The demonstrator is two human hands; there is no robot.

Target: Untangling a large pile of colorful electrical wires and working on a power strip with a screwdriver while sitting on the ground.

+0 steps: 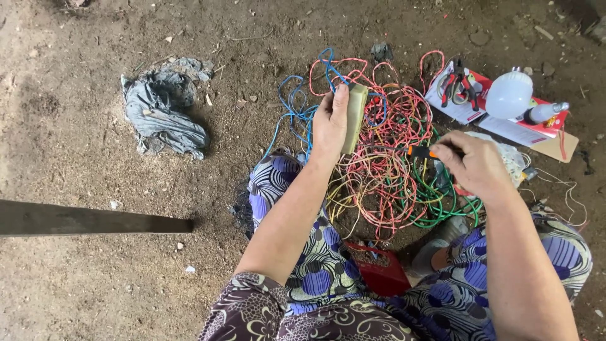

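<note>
My left hand (329, 123) grips a flat, pale yellowish rectangular box (356, 117), held upright on its edge above a tangle of wires. My right hand (475, 165) pinches an orange-handled screwdriver (420, 151) whose shaft points left toward the box without touching it. Under both hands lies a loose heap of red, green, yellow and blue wires (385, 170) on the dirt floor. My patterned purple clothing covers my knees on either side of the heap.
A crumpled grey rag (163, 113) lies at the left. A dark flat plank (95, 221) juts in from the left edge. At the right, pliers (459, 85) and a white bulb (509, 95) rest on a red-and-white packet. A small red box (379, 268) sits between my knees.
</note>
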